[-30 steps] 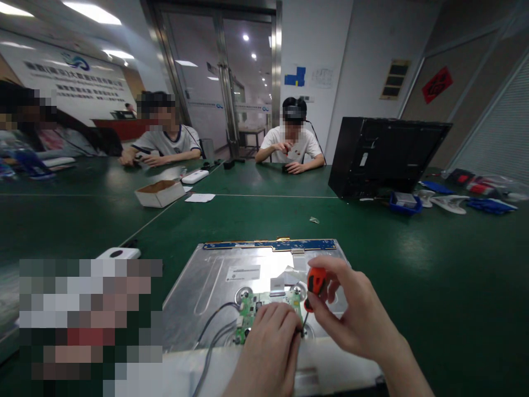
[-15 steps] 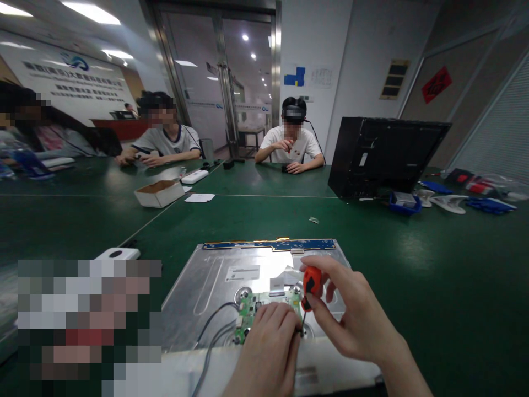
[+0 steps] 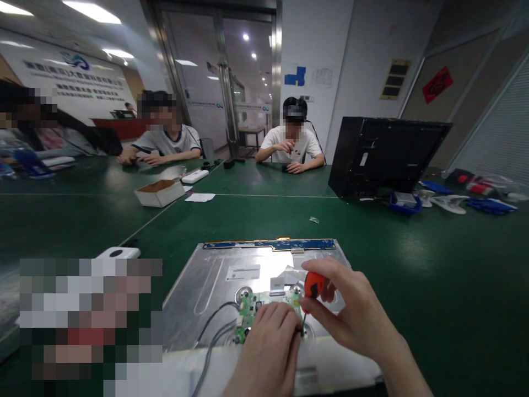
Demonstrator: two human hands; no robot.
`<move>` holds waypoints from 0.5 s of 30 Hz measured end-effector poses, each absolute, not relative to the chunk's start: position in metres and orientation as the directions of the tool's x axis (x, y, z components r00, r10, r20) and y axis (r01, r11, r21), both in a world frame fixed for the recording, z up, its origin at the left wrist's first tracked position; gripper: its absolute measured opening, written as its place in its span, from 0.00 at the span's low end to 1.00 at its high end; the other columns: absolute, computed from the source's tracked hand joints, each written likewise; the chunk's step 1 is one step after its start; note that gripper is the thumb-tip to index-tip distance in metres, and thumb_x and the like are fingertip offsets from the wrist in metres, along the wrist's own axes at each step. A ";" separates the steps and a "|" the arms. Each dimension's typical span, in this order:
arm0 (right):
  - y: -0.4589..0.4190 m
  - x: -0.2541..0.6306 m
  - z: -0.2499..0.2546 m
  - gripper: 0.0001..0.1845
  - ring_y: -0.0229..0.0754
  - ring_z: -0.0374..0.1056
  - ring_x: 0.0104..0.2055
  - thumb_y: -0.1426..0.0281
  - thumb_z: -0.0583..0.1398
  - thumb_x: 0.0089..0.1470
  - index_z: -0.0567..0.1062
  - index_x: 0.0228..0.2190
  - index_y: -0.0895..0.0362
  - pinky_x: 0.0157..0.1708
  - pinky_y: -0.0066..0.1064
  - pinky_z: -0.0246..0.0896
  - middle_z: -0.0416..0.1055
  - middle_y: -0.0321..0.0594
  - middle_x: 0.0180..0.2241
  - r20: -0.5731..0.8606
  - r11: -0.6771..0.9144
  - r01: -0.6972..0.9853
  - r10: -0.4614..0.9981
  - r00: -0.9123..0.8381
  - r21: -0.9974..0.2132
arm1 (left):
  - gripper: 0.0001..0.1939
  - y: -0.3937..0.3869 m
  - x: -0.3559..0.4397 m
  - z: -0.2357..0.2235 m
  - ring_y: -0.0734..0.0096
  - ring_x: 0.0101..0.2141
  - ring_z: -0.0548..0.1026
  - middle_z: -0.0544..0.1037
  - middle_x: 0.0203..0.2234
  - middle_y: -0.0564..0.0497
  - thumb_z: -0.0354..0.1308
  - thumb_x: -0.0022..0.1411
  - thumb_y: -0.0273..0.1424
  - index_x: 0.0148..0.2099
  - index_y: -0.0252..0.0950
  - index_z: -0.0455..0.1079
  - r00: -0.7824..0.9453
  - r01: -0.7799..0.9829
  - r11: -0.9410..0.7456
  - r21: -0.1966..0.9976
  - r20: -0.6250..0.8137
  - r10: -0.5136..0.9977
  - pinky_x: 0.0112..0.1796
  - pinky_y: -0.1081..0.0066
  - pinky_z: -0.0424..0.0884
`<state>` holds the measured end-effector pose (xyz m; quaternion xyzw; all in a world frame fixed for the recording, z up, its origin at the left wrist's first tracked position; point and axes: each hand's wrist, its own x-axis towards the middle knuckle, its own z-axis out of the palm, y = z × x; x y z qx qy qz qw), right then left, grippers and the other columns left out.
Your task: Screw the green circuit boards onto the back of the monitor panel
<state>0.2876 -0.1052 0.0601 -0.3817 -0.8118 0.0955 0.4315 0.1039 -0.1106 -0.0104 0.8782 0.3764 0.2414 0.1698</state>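
Note:
My right hand (image 3: 351,309) grips the orange-and-black handle of a screwdriver (image 3: 314,285) between thumb and fingers. The screwdriver's thin shaft points down at the right edge of a green circuit board (image 3: 247,311). Across that board lies my left hand (image 3: 275,336), its fingers curled and pressed together, the fingertips close beside the screwdriver's lower end. What those fingertips hold, if anything, is hidden. The board sits on the metal back of a display panel (image 3: 217,289), near round metal mounts. Dark cables (image 3: 212,344) run from its left side.
A blue circuit strip (image 3: 268,245) lines the panel's far edge. On the green table (image 3: 256,218) stand an open white box (image 3: 159,194) and a black monitor (image 3: 384,157), with a blue tray (image 3: 405,204) beside it. Several people sit around the table.
My right hand's fingers shift around the screwdriver handle, which tilts left and then turns slightly with its top toward me. My left hand and the board stay in place.

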 end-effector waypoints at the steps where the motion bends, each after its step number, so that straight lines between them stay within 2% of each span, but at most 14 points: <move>1: -0.106 0.287 0.060 0.20 0.36 0.63 0.28 0.75 0.60 0.59 0.64 0.52 0.50 0.28 0.28 0.61 0.70 0.33 0.34 0.622 0.687 0.539 0.707 -0.338 -0.488 | 0.10 -0.111 0.104 -0.010 0.54 0.42 0.71 0.74 0.40 0.44 0.46 0.64 0.19 0.42 0.37 0.65 0.598 0.580 -0.659 0.479 0.300 0.744 0.45 0.52 0.68; 8: -0.108 0.285 0.065 0.26 0.37 0.65 0.30 0.77 0.56 0.58 0.62 0.56 0.50 0.29 0.30 0.62 0.71 0.35 0.37 0.614 0.686 0.520 0.712 -0.340 -0.508 | 0.11 -0.111 0.105 -0.010 0.55 0.41 0.71 0.74 0.39 0.45 0.46 0.64 0.19 0.41 0.37 0.65 0.590 0.560 -0.658 0.503 0.315 0.743 0.44 0.53 0.68; 15: -0.107 0.286 0.063 0.26 0.37 0.66 0.29 0.77 0.57 0.57 0.63 0.56 0.51 0.29 0.30 0.63 0.72 0.35 0.37 0.590 0.662 0.516 0.739 -0.326 -0.543 | 0.11 -0.111 0.104 -0.010 0.55 0.41 0.71 0.74 0.39 0.46 0.46 0.65 0.19 0.42 0.38 0.65 0.591 0.568 -0.652 0.503 0.303 0.748 0.44 0.53 0.68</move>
